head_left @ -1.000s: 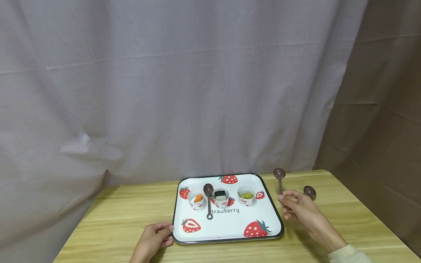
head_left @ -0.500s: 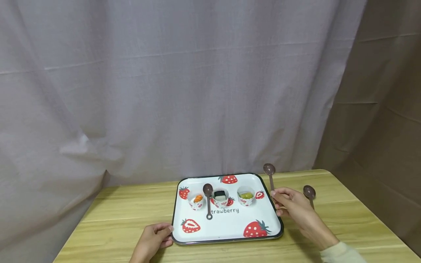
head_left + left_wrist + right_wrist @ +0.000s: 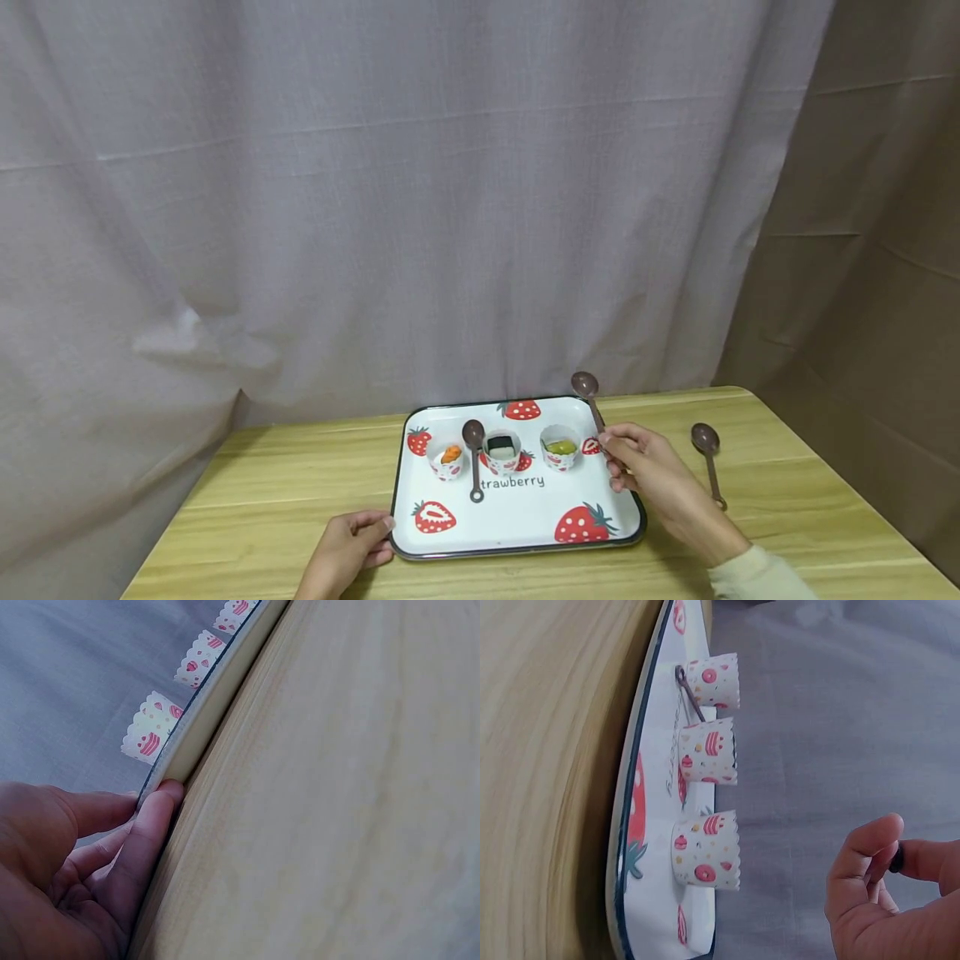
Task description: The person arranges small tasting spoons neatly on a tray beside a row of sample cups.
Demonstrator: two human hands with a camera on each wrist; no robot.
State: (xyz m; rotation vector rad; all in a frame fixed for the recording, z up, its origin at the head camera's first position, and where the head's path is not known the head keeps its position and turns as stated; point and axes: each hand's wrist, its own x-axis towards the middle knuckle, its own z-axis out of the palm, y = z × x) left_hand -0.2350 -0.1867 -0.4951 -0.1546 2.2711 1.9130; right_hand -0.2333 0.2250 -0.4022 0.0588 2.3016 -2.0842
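My right hand (image 3: 656,475) pinches the handle of a dark brown spoon (image 3: 585,384), bowl up, over the right side of the strawberry-print tray (image 3: 510,525). Only the dark handle end of that spoon (image 3: 897,857) shows between thumb and fingers in the right wrist view. At the tray's front left corner my left hand (image 3: 345,546) grips the rim, thumb on top and fingers against the outer wall (image 3: 195,742). Three printed paper cups stand in a row on the tray: one with an orange piece (image 3: 451,454), one with a black-and-white piece (image 3: 501,447), one with a green piece (image 3: 560,447).
A second brown spoon (image 3: 476,467) lies on the tray between the left and middle cups. Another spoon (image 3: 711,467) lies on the wooden table (image 3: 795,500) to the right. A grey curtain (image 3: 480,208) hangs behind the table.
My right hand has carried the spoon leftward from the table beside the tray to above its right side. The spoon on the table is now uncovered. My left hand stays at the tray corner.
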